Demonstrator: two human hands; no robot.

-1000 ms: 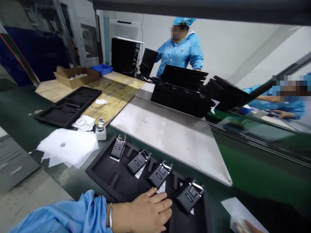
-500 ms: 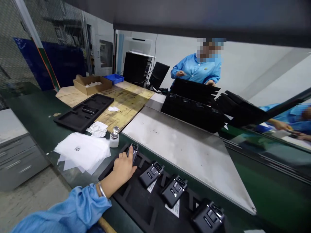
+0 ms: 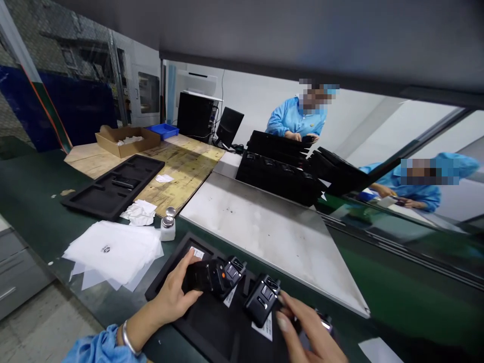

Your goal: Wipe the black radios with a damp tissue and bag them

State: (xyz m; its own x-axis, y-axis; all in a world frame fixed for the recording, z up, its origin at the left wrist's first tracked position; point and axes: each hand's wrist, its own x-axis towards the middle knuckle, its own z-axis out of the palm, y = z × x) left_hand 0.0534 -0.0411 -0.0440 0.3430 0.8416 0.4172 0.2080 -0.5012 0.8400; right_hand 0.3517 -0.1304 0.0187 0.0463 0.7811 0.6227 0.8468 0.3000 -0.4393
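My left hand [image 3: 172, 297] grips a black handheld device [image 3: 204, 276] with a small orange button, tilted above the left part of a black foam tray [image 3: 212, 327]. Just behind it sits a similar device [image 3: 235, 269], partly covered. Another black device [image 3: 262, 300] lies in the tray on a white printed label [image 3: 266, 330]. Close to that one's right side is my right hand [image 3: 308, 327], thumb and forefinger apart with nothing seen between them. A further device [image 3: 325, 322] is mostly hidden behind my right hand. A white label [image 3: 196, 253] shows at the tray's left end.
White sheets [image 3: 113, 254], a white dispenser bottle [image 3: 168, 229] and crumpled tissue [image 3: 139, 213] stand left. Beyond are a second foam tray [image 3: 102, 194] and cardboard box [image 3: 128, 146]. Two co-workers in blue [image 3: 295, 116] work across a white board [image 3: 257, 232].
My left hand has lifted the leftmost device out of the tray, turning it and bringing it rightward. My right hand has come into view at lower right. The view has shifted.
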